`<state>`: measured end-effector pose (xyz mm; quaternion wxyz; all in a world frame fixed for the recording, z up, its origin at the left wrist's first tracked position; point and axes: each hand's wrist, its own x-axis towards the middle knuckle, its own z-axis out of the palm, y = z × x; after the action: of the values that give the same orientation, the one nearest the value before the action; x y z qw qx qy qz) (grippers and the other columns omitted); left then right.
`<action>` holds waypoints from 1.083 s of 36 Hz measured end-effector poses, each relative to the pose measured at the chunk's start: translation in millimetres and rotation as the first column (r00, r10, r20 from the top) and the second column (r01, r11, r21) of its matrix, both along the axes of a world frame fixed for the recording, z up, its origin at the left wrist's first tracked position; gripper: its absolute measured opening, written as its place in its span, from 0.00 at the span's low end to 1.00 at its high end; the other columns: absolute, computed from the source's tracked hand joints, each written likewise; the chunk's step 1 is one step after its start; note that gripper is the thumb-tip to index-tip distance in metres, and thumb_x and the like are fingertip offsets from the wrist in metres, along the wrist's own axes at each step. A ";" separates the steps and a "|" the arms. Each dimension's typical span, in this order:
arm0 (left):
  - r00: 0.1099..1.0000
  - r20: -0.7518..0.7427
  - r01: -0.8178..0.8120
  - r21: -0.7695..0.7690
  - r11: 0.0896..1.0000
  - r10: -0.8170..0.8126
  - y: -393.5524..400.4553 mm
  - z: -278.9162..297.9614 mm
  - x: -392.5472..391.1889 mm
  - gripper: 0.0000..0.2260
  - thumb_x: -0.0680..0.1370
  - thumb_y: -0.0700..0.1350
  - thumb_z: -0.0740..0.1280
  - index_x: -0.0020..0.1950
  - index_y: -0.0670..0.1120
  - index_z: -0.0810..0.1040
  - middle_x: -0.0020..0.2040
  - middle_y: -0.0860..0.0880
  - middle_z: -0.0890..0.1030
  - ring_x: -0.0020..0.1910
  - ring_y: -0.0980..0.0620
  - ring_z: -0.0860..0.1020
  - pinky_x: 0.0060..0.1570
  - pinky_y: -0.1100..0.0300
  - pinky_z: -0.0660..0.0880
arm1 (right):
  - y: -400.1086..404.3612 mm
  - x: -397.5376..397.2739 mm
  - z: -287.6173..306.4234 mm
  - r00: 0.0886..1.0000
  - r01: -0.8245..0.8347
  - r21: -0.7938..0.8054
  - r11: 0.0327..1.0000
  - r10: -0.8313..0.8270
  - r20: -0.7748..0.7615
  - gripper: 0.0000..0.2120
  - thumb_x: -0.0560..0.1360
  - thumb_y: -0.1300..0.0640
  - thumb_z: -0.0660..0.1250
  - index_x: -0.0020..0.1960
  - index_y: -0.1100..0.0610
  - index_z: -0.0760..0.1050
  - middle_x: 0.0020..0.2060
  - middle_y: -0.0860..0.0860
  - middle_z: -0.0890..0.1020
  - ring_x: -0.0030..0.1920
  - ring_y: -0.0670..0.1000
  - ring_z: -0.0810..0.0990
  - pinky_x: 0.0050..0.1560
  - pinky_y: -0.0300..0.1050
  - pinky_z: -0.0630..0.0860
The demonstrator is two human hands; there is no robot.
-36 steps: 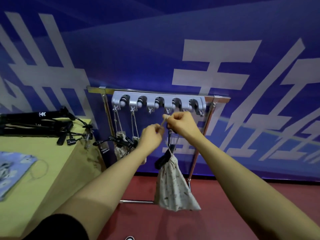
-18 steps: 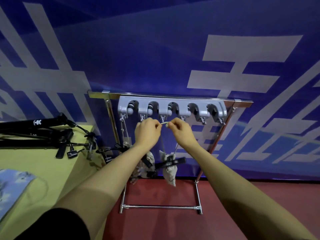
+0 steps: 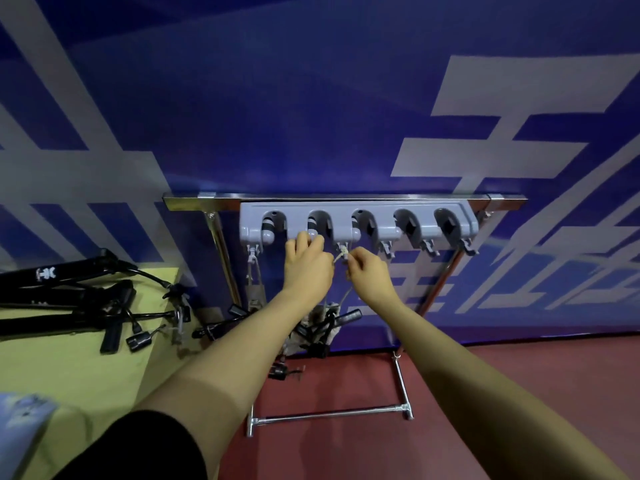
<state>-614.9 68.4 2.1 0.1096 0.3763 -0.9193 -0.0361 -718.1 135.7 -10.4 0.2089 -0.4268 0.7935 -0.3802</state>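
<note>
A grey hook rack [image 3: 356, 225] with several clips and small hooks is fixed to a metal stand [image 3: 343, 198] against the blue wall. My left hand [image 3: 306, 263] and my right hand [image 3: 369, 270] are raised side by side just under the rack. Both pinch the pale drawstring [image 3: 341, 256] of a small patterned cloth pouch [image 3: 327, 318], holding its loop at the third hook [image 3: 343, 247]. The pouch hangs below my hands, mostly hidden behind my forearms. Another drawstring pouch [image 3: 255, 292] hangs from the first hook.
A yellow-green table [image 3: 69, 368] at the left carries black tripods [image 3: 62, 299] and clamps, with a blue patterned cloth [image 3: 20, 424] at its near edge. A black clamp [image 3: 282, 370] lies on the red floor [image 3: 485, 375]. The stand's foot bar [image 3: 329, 414] crosses low.
Both hands moved up and left with the drawstring, from the fourth hook to the third. The pouch swung behind my forearms as the view drew closer to the rack.
</note>
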 end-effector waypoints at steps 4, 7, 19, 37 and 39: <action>0.999 -0.036 0.012 0.020 1.000 -0.011 3.3 0.2 7.8 0.12 0.81 0.45 0.57 0.56 0.45 0.79 0.58 0.48 0.73 0.62 0.45 0.65 0.62 0.52 0.57 | 5.0 2.3 2.9 1.000 0.017 0.076 0.997 -0.015 -0.024 0.09 0.81 0.59 0.55 0.49 0.62 0.73 0.34 0.57 0.76 0.31 0.54 0.69 0.34 0.49 0.67; 0.992 -0.128 0.007 0.038 0.999 -0.003 9.1 6.1 17.5 0.12 0.80 0.45 0.57 0.58 0.45 0.77 0.58 0.48 0.73 0.62 0.47 0.67 0.61 0.55 0.60 | 11.3 8.0 7.4 0.997 0.072 0.094 0.993 -0.069 -0.039 0.08 0.80 0.58 0.56 0.50 0.59 0.73 0.37 0.54 0.77 0.35 0.55 0.74 0.37 0.52 0.74; 0.887 -0.376 -0.129 0.358 0.925 0.269 57.2 37.0 96.3 0.10 0.79 0.42 0.59 0.57 0.44 0.76 0.56 0.46 0.76 0.53 0.44 0.76 0.50 0.49 0.75 | 53.6 74.2 29.0 1.000 -0.008 -0.007 1.000 0.008 0.013 0.09 0.79 0.61 0.56 0.55 0.61 0.74 0.42 0.57 0.79 0.42 0.60 0.79 0.43 0.58 0.76; 0.711 -0.327 -0.446 0.474 0.759 0.623 65.8 -1.7 315.3 0.09 0.77 0.39 0.60 0.56 0.41 0.75 0.52 0.41 0.81 0.52 0.39 0.78 0.53 0.48 0.74 | 12.9 269.0 -1.5 0.947 -0.309 0.008 0.951 0.307 0.097 0.08 0.76 0.65 0.60 0.49 0.63 0.78 0.42 0.58 0.82 0.43 0.55 0.79 0.43 0.46 0.73; 0.703 -0.303 -0.458 0.500 0.735 0.644 62.5 -10.7 342.2 0.10 0.77 0.40 0.59 0.57 0.41 0.74 0.53 0.41 0.80 0.51 0.39 0.78 0.52 0.47 0.75 | 5.2 293.9 -8.1 0.939 -0.334 0.024 0.942 0.330 0.097 0.08 0.76 0.64 0.60 0.49 0.62 0.78 0.40 0.56 0.81 0.43 0.55 0.79 0.44 0.44 0.72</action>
<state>-272.7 130.9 -8.6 0.2517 0.6332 -0.6806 -0.2692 -424.1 140.9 -18.5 0.3147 -0.5324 0.7073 -0.3425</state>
